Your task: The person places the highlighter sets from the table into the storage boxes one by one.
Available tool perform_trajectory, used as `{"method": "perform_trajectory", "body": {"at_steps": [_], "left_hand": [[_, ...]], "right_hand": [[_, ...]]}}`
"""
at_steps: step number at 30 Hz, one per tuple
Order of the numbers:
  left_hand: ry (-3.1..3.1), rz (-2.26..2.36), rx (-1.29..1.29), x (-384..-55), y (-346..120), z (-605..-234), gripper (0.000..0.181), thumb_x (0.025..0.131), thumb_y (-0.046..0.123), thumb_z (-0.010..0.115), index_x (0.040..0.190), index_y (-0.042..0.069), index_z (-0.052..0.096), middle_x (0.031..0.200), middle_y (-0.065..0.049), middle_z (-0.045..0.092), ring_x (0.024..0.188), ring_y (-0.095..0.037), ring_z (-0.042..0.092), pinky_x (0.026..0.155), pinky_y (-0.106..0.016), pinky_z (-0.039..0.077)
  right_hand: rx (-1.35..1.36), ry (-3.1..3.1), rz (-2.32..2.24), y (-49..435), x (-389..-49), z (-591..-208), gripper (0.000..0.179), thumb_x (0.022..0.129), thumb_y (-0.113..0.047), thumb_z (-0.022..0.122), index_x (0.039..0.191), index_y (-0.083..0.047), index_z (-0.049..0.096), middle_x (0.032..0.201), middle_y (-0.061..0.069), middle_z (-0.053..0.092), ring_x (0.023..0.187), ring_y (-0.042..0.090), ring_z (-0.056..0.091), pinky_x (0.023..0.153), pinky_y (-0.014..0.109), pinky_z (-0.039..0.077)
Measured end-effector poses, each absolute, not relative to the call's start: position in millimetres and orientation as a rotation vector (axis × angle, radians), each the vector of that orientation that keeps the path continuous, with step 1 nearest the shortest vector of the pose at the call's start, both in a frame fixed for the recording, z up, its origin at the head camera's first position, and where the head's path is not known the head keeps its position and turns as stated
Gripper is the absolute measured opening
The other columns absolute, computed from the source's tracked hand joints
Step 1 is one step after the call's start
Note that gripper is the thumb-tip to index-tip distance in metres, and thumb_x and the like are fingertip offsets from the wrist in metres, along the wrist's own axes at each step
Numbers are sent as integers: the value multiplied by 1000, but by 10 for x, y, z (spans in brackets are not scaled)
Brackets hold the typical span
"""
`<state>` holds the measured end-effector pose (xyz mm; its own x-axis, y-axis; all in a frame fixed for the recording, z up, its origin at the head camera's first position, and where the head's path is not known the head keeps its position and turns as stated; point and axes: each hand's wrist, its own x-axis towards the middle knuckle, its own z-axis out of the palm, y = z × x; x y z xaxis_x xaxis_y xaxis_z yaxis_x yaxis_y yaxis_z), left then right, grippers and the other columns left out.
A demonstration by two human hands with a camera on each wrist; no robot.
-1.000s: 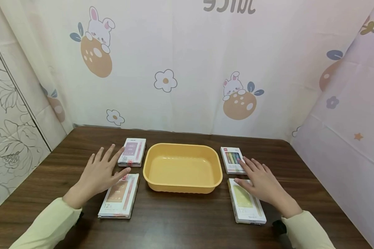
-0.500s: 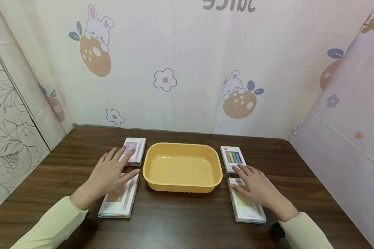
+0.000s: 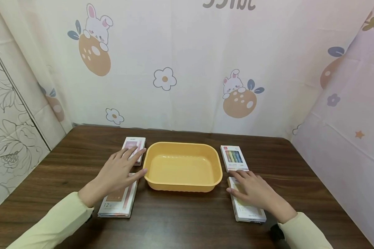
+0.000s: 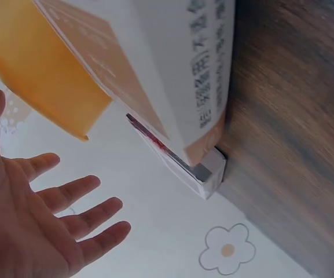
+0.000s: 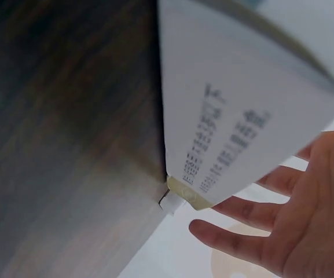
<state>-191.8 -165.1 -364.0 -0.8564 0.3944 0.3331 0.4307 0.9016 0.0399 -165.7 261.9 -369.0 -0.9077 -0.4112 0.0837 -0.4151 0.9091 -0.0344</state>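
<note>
My left hand point(image 3: 116, 174) hovers with spread fingers over a white box with an orange panel point(image 3: 112, 209). Its thumb and index fingertips come right up to the left rim of a yellow plastic basin point(image 3: 184, 188). Behind that hand lies a white box with a purple-pink panel point(image 3: 134, 141), partly covered by the fingers. On the other side, my right hand point(image 3: 257, 194) reaches over a white box with a yellow panel point(image 3: 250, 215), hiding much of its top. The right wrist view shows relaxed, extended fingers point(image 5: 230, 238) beside this box. Neither hand grips anything.
A smaller white box printted with coloured sticks point(image 3: 233, 156) lies behind the right hand. All of this rests on a dark wood table point(image 3: 174, 221). A patterned white curtain point(image 3: 193, 52) hangs along the table's back edge.
The left hand has moved right, from over the left boxes toward the basin's rim. My right hand has drawn slightly left and nearer, uncovering the small box. The boxes and basin stay put.
</note>
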Motion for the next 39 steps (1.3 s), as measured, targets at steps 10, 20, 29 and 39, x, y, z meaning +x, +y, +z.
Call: {"method": "perform_trajectory", "body": {"at_steps": [10,20,29,39], "left_hand": [[-2736,-185,-679,-1955,-1573,-3640,66,86,60,45,139,22,38,136,-12,47,121,-35,44,93,-54,37],[-2749,-197,-708,-2018,-1531,-3668,63,86,59,45,135,20,45,131,-10,51,118,-35,47,94,-54,37],[-2774,-202,-737,-2063,-1520,-3679,60,87,56,44,134,18,46,130,-10,52,117,-33,49,92,-53,39],[-2796,-253,-755,-2086,-1514,-3680,56,88,54,45,129,17,51,128,-11,54,117,-32,49,94,-51,39]], "right_hand": [[695,-3028,100,2603,-1626,-3697,68,87,-59,44,135,-10,44,132,14,50,114,45,48,85,58,42],[726,-3014,102,2601,-1626,-3731,62,87,-55,48,135,-15,45,129,11,51,112,41,50,80,56,46],[751,-3024,93,2586,-1641,-3724,51,88,-52,50,128,-20,52,122,9,54,109,36,52,77,53,47],[794,-2973,91,2575,-1667,-3732,41,84,-40,60,119,-19,59,106,3,57,96,28,55,66,45,50]]}}
